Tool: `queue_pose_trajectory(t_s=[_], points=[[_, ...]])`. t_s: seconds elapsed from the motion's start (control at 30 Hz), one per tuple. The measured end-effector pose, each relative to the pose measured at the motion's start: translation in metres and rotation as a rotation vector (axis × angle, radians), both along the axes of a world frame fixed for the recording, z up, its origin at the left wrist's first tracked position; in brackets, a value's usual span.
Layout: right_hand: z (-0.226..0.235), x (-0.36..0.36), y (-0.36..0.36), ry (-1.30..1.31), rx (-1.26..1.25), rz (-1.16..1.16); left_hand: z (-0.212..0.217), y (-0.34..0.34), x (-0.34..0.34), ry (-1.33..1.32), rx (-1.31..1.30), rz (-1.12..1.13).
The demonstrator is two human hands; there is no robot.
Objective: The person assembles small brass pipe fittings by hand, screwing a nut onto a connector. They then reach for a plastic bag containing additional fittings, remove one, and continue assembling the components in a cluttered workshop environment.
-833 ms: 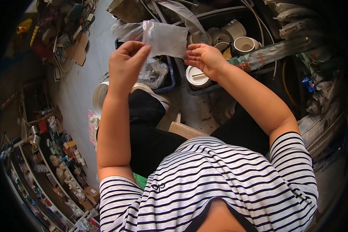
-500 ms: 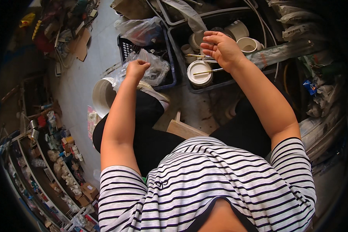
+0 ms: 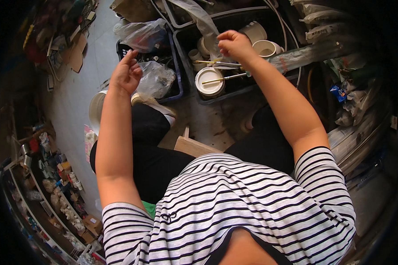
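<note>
My left hand (image 3: 127,76) is raised beside a crumpled clear plastic bag (image 3: 156,79), its fingers loosely bent and apart, holding nothing I can see. The bag rests on a black basket (image 3: 177,90). My right hand (image 3: 237,46) is over a black bin (image 3: 208,100), fingers curled together at the edge of a long clear plastic strip (image 3: 202,21). Whether they grip the strip is hidden. Below that hand, two thin rods with brass-coloured ends, one a brass-tipped rod (image 3: 213,81), lie across a white round-lidded tub (image 3: 209,88) in the bin.
White plastic pipe fittings (image 3: 265,47) stand in the bin. A white bucket (image 3: 96,108) is beside my left knee, and a small wooden stool (image 3: 194,146) between my legs. Plastic-wrapped lengths (image 3: 358,150) lie at the right. Loaded shelves (image 3: 44,198) fill the lower left.
My left hand has moved left, away from the clear bag, and its pinched fingers have come apart. The right hand has turned and curled its fingers by the plastic strip. The view has shifted slightly.
</note>
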State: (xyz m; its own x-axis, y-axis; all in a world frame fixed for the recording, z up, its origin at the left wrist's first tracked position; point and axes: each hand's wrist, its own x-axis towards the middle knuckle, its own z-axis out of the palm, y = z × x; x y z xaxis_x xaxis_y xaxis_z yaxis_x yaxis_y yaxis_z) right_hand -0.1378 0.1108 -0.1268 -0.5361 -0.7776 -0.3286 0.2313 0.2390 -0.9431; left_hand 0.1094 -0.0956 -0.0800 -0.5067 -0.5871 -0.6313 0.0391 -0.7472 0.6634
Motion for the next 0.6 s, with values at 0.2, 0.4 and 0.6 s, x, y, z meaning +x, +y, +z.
queue_pose_trajectory(t_s=[0.2, 0.4, 0.6], points=[[-0.084, 0.018, -0.024, 0.845, 0.18, 0.42, 0.089, 0.077, -0.023, 0.236, 0.071, -0.122], [-0.087, 0.044, -0.045, 0.839, 0.554, 0.725, 0.094, 0.102, -0.009, 0.52, 0.215, -0.129], [-0.1, 0.039, -0.035, 0.863, 0.631, 0.773, 0.083, 0.102, -0.004, 0.471, 0.209, -0.108]])
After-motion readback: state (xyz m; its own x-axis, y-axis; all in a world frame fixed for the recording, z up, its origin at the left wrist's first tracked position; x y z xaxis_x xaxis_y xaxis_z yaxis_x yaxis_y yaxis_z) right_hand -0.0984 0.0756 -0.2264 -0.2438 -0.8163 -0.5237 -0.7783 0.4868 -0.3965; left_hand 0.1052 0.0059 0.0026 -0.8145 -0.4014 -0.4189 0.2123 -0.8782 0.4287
